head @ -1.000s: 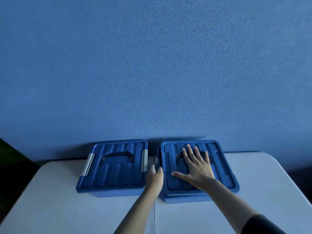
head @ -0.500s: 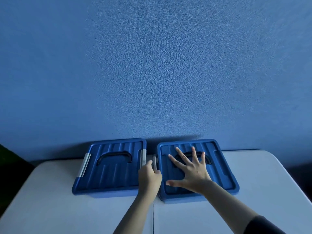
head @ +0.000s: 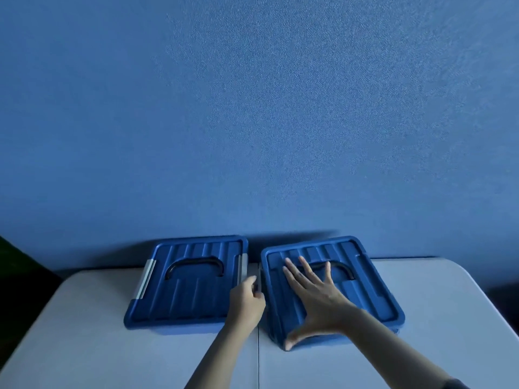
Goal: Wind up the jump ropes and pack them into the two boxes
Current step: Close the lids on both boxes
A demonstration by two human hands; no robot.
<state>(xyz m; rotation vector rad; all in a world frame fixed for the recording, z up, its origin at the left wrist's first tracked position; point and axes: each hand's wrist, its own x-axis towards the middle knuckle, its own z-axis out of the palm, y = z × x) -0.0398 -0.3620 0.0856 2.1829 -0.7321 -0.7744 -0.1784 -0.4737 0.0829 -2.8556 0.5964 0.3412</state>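
My right hand (head: 314,300) lies spread flat on the right box (head: 373,287) — now skewed; my left hand (head: 247,303) pinches its grey side latch (head: 259,279). Ribbed blue plastic lids.

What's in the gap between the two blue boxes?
In the head view, the left hand sits in the gap between the left box and the right box, its fingers at the right box's side latch. Behind it is bare table.

Dim blue cast, soft blur

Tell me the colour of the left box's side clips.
Light grey side clips, clearest in the head view.
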